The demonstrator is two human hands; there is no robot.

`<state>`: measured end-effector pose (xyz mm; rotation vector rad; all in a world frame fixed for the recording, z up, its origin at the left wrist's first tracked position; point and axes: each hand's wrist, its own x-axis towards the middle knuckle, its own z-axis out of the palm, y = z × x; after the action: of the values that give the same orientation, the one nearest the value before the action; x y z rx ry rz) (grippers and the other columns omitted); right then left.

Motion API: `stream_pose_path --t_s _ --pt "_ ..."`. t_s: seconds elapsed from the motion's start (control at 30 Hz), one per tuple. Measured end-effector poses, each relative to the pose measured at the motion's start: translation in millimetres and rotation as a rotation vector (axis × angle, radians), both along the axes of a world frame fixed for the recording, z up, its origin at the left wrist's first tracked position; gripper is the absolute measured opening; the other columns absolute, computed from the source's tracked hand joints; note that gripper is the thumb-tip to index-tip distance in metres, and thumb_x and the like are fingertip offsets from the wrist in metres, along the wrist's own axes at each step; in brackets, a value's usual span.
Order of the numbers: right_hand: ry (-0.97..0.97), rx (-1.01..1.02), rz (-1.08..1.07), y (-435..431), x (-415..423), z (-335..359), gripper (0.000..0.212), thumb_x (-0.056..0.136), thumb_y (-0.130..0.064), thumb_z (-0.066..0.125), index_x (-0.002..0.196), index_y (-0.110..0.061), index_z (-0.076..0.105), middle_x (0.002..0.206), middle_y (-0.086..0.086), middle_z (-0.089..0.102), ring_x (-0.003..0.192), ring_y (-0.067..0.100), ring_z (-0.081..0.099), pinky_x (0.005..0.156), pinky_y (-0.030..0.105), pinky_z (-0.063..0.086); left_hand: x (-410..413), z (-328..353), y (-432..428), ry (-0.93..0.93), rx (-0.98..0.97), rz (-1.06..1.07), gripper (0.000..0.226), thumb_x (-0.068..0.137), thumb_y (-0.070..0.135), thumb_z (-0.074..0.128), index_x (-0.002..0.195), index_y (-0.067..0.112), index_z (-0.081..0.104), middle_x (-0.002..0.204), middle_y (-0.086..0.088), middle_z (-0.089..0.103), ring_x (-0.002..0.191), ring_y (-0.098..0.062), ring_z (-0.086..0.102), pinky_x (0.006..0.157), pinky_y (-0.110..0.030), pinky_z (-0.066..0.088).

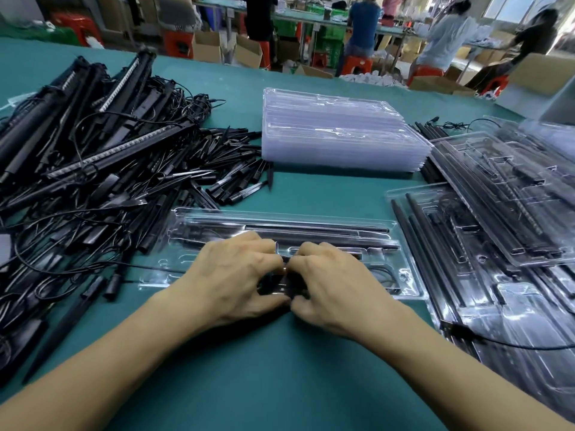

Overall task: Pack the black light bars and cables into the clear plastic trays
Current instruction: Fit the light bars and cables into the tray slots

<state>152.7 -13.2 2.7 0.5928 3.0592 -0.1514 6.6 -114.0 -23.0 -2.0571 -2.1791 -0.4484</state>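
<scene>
Pinching a black cable bundle (280, 286), the left hand (236, 275) and right hand (329, 281) share one tight grip over the clear tray (410, 269)'s near pocket. Light bars (311, 232) sit just beyond. Uneven pressing could buckle the thin tray and unseat them.

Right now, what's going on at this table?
A person's left hand and right hand together pinch a small black part over the near side of a clear tray that already holds light bars. Loose bars and cables lie piled on the left, empty trays are stacked behind, filled trays sit on the right.
</scene>
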Motion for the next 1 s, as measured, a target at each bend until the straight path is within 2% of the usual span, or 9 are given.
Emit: stream_pose_path --t_s 0.17,0.3,0.4,0.47,0.6,0.73,0.87,1.0 --pt "0.023 -0.067 -0.013 6 6 -7 0.038 0.078 -0.045 0.055 0.112 -0.028 0.061 0.106 -0.005 0.051 0.099 0.019 0.046 0.092 0.03 0.039 -2 -4 -2 -0.036 0.039 -0.018 0.05 0.074 0.073 0.044 0.087 0.03 0.069 0.082 0.013 0.058 0.086 -0.013 0.055 0.059 -0.035 0.051" --pt "0.041 -0.259 0.04 21 16 -5 0.041 0.08 -0.035 0.063 0.121 -0.03 0.064 0.111 -0.009 0.052 0.106 0.01 0.047 0.096 0.023 0.037 -4 -5 -1 -0.065 0.036 -0.015 0.048 0.069 0.074 0.05 0.085 0.032 0.068 0.08 0.015 0.057 0.082 -0.011 0.053 0.064 -0.033 0.051" --pt "0.151 -0.325 0.069 34 31 -8 0.04 0.081 -0.023 0.069 0.12 -0.022 0.067 0.12 -0.008 0.059 0.112 0.006 0.052 0.099 0.018 0.038 -3 -4 0 -0.053 0.032 -0.011 0.048 0.068 0.075 0.051 0.085 0.032 0.066 0.082 0.017 0.058 0.084 -0.01 0.054 0.065 -0.033 0.052" --pt "0.232 -0.303 0.035 39 38 -9 0.034 0.081 -0.025 0.071 0.115 -0.02 0.07 0.116 -0.009 0.06 0.111 0.006 0.053 0.099 0.022 0.04 -1 -3 0 -0.027 0.031 -0.012 0.048 0.069 0.074 0.051 0.087 0.032 0.065 0.084 0.017 0.059 0.087 -0.011 0.056 0.065 -0.033 0.053" --pt "0.222 -0.237 -0.01 39 38 -10 0.035 0.083 -0.038 0.066 0.114 -0.023 0.067 0.111 -0.011 0.057 0.11 0.008 0.049 0.098 0.025 0.039 0 -1 0 0.052 0.067 -0.036 0.044 0.071 0.07 0.056 0.086 0.029 0.065 0.082 0.014 0.059 0.083 -0.015 0.059 0.062 -0.031 0.052" --pt "0.237 -0.171 -0.027 34 35 -8 0.035 0.083 -0.04 0.063 0.114 -0.025 0.066 0.109 -0.011 0.054 0.109 0.01 0.046 0.098 0.025 0.037 1 -2 2 0.129 0.093 -0.049 0.046 0.072 0.067 0.059 0.091 0.026 0.069 0.083 0.007 0.058 0.079 -0.019 0.057 0.062 -0.034 0.053" --pt "0.19 -0.129 0.001 32 35 -9 0.041 0.083 -0.046 0.061 0.121 -0.031 0.064 0.112 -0.011 0.051 0.111 0.012 0.044 0.1 0.028 0.036 2 -3 3 0.129 0.084 -0.055 0.051 0.075 0.07 0.055 0.099 0.03 0.075 0.081 0.007 0.057 0.078 -0.019 0.057 0.062 -0.033 0.053" --pt "0.174 -0.088 0.021 32 35 -9 0.05 0.079 -0.051 0.062 0.125 -0.031 0.06 0.116 -0.012 0.051 0.112 0.012 0.043 0.101 0.031 0.036 3 -2 3 0.105 0.061 -0.062 0.051 0.074 0.072 0.054 0.097 0.031 0.074 0.081 0.01 0.06 0.081 -0.018 0.06 0.066 -0.033 0.055"
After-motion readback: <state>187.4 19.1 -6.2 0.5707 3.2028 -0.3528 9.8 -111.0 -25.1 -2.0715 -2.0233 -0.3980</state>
